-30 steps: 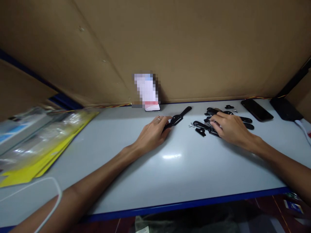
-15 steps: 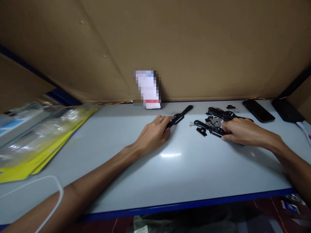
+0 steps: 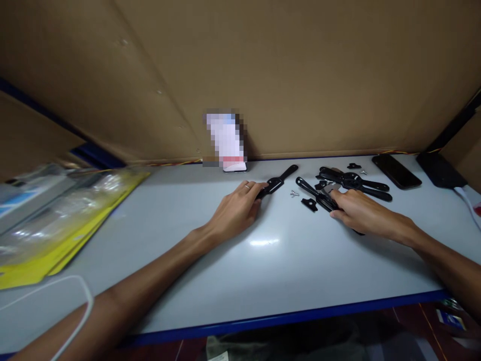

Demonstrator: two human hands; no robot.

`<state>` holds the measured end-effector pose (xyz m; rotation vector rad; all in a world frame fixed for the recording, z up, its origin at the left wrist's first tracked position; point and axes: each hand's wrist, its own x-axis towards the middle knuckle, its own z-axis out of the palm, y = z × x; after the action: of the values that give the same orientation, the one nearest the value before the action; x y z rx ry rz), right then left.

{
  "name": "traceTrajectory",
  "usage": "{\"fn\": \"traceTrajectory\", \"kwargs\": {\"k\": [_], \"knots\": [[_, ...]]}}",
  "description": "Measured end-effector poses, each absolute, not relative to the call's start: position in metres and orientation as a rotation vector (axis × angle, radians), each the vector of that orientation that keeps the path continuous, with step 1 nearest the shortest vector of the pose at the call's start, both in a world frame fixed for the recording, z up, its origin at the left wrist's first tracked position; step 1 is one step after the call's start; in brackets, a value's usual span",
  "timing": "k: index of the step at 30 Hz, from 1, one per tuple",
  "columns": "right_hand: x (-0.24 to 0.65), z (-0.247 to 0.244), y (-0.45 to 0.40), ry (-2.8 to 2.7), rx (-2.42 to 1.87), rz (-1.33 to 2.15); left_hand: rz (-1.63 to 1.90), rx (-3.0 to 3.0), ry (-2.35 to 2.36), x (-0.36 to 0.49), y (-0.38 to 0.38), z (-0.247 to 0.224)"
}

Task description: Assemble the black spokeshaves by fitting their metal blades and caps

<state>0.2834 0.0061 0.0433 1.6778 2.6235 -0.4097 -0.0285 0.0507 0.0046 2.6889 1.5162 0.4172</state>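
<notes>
My left hand is closed around the near handle of a black spokeshave body, whose other handle points to the back right. On the right, my right hand has its fingers closed over the middle of a second spokeshave body, tilted across the table. A grey metal blade shows by the fingertips; whether they touch it I cannot tell. Just behind lie more black spokeshave bodies, overlapping. A black cap piece and a silver wing screw rest between my hands.
A phone leans against the cardboard wall. Another black cap and small screw lie at the back. At the right are a dark phone and a black device with a white cable. Plastic-wrapped yellow packs fill the left.
My right hand has shifted slightly left and toward me, turning its spokeshave body to a steeper angle and uncovering the handles behind. My left hand has stayed in place.
</notes>
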Motion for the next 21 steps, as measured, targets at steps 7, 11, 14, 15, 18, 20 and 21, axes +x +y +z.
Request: {"fn": "traceTrajectory", "kwargs": {"k": [7,11,14,15,18,20,21], "knots": [[0.28,0.052,0.0,2.777,1.384,-0.426,0.428,2.7,1.495,-0.03,0.052,0.003],[0.277,0.056,0.0,2.788,1.257,-0.504,0.438,2.702,1.494,-0.03,0.052,0.002],[0.272,0.059,-0.002,2.769,1.21,-0.589,0.451,2.71,1.488,-0.031,0.052,0.003],[0.271,0.059,-0.003,2.762,1.224,-0.602,0.459,2.719,1.478,-0.031,0.052,0.003],[0.266,0.054,-0.007,2.792,1.256,-0.588,0.5,2.758,1.431,-0.031,0.053,0.002],[0.262,0.049,-0.009,2.833,1.251,-0.582,0.529,2.784,1.408,-0.031,0.053,0.001],[0.261,0.046,-0.01,2.856,1.251,-0.59,0.535,2.79,1.398,-0.031,0.053,0.001]]}}
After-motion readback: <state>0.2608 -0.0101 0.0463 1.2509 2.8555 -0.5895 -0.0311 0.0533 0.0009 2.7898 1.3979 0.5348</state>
